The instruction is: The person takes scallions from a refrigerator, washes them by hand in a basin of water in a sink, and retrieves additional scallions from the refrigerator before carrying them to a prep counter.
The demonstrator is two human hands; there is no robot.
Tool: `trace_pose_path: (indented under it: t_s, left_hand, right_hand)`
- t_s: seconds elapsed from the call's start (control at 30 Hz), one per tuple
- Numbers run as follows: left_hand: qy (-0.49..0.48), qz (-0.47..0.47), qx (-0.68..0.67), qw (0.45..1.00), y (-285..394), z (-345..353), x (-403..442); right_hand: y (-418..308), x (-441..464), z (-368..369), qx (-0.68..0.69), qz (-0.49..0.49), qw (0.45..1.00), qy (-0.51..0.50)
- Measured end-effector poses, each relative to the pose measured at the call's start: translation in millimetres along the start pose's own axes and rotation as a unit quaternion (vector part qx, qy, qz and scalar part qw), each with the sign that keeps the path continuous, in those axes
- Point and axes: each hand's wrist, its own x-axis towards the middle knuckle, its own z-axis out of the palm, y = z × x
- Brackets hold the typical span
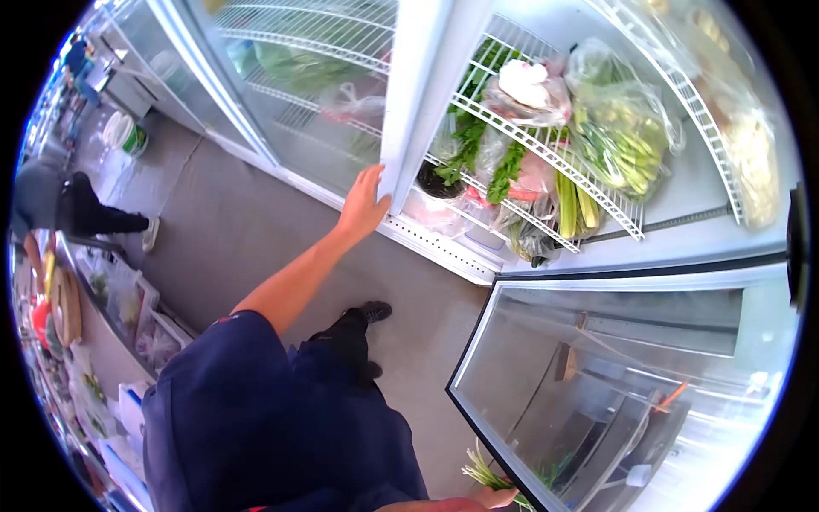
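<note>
My left hand [364, 205] is raised at the white frame [408, 102] between two refrigerator doors, its fingertips at the frame's edge and its thumb apart, with nothing in it. Low in the view, my right hand [495, 497] is closed around a bunch of green onions [479, 468], beside the black edge of the open glass door [597, 341]. More green shows through the glass. Inside the open refrigerator, bagged green vegetables [627, 141], a white bundle in plastic [525, 84] and leafy greens [508, 171] sit on white wire shelves [546, 141].
A closed glass door [299, 94] stands left of the frame. White buckets [126, 135] are on the grey floor [256, 205]. At the left, another person [64, 200] is beside a counter with bagged produce [124, 294]. Someone else is farther back.
</note>
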Motion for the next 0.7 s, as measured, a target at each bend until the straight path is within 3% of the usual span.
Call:
trace_pose_path:
  t_s: [0.13,0.27,0.37,0.5,0.53,0.57,0.6,0.63,0.67,0.7]
  left_hand:
    - [0.074,0.056,0.027,0.995,11,-4,28]
    - [0.083,0.032,0.027,0.996,13,-3,42]
    - [0.106,0.007,0.026,0.994,22,-6,46]
    - [0.128,-0.008,0.049,0.991,19,-8,47]
    - [0.129,-0.007,0.047,0.990,19,-7,48]
    - [0.131,-0.003,0.043,0.990,19,-7,48]
    - [0.103,-0.006,0.036,0.994,17,-9,48]
    - [0.073,-0.006,0.028,0.997,14,-11,49]
    - [0.072,0.008,0.029,0.997,11,-13,47]
    - [0.065,0.030,0.023,0.997,8,-10,46]
  right_hand:
    - [9,13,-11,0.003,-0.009,1.000,0.006]
    - [34,44,-43,0.057,-0.065,0.996,0.014]
    - [-11,19,1,-0.045,0.089,0.990,0.102]
    - [-26,-16,12,-0.070,0.096,0.988,0.102]
    - [-29,-42,9,-0.195,-0.091,0.976,-0.042]
    - [-32,-54,7,-0.306,-0.272,0.894,-0.179]
    - [-32,-50,6,-0.301,-0.274,0.897,-0.175]
    - [-31,-41,7,-0.211,-0.148,0.953,-0.158]
    - [-30,-31,8,-0.109,-0.020,0.985,-0.134]
    - [-30,-26,15,-0.017,0.046,0.995,-0.082]
